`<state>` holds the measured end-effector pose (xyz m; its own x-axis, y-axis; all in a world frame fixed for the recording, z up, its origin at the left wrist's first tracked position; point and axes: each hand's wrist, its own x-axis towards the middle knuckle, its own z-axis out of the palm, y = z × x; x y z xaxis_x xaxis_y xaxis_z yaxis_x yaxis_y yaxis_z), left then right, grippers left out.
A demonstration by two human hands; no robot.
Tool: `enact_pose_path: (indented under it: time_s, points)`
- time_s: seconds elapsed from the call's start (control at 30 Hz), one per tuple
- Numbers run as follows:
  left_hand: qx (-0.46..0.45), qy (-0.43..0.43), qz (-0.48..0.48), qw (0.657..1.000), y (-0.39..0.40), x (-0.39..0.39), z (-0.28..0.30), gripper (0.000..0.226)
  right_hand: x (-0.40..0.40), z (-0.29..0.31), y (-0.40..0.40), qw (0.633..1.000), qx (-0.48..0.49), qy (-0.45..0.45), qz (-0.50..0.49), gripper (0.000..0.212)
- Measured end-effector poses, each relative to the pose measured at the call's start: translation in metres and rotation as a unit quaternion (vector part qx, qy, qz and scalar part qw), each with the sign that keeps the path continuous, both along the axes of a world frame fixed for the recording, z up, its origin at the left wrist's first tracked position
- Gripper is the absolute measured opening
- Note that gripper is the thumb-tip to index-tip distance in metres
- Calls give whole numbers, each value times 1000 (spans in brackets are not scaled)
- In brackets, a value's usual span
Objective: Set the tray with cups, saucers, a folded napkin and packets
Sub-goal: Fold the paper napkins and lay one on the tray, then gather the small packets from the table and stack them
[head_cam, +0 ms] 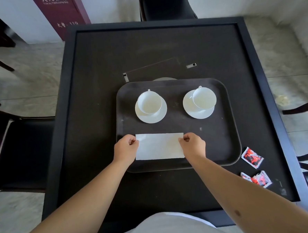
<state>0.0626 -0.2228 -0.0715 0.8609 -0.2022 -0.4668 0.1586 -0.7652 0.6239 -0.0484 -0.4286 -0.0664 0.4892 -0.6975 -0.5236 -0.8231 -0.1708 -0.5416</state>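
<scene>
Two hands: the left hand (126, 147) and the right hand (192, 145) each pinch one short end of the napkin, fingers curled on its far corners.
Table (99, 69): big, dark and square. The tray sits in its middle, a bit toward the person.
Tray (223, 139): dark, with round corners. Everything else is told from here.
Napkin (159, 146): white and folded into a long shape. It lies flat on the near part of the tray, right between the two hands.
Left saucer (152, 116): on the far left part of the tray, with the left cup (149, 102) standing on it.
Right saucer (190, 108): on the far right part of the tray. The right cup (203, 98) stands on it, but off to the right side.
Packets (252, 157): small and red. They lie off the tray, on the table past its near right corner. More packets (259, 179) lie closer to the person.
Step now: I think it is setting the napkin straight.
How to do it well: keep both ends even, line the long edge up with the near rim of the tray, press it flat, then let go softly so it does not slide.
Left to do: the packets likely go on the tray next.
</scene>
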Motion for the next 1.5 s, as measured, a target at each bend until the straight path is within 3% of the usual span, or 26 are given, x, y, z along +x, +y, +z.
enact_pose_path:
  time_s: [0.23, 0.4, 0.5, 0.67, 0.77, 0.87, 1.1, 1.5]
  points:
    - [8, -6, -18, 1000, 1, 1, 1, 16, 1, -6, 3, 1000, -10, -6, -6, 15]
    - [-4, 5, -13, 1000, 3, 1, 1, 17, 0, -9, 2, 1000, -15, -12, -14, 4]
    - [-9, 20, -11, 1000, 4, 0, 2, 13, -2, -8, -3, 999, -35, -23, -20, 15]
    - [48, -22, -67, 996, 10, -6, 14, 42, -14, -3, -3, 999, -44, 1, 33, 32]
    - [173, -103, -223, 954, 12, -13, 25, 54, -25, 4, 3, 986, -98, 35, 128, 43]
    - [226, -155, -312, 910, 15, -24, 34, 68, -39, 12, 11, 957, -173, 57, 224, 58]
    - [231, -184, -339, 893, 27, -49, 51, 86, -73, 25, 31, 927, -213, 63, 303, 80]
    - [180, -258, -399, 861, 11, -59, 77, 89, -110, 47, 52, 939, -232, 64, 247, 85]
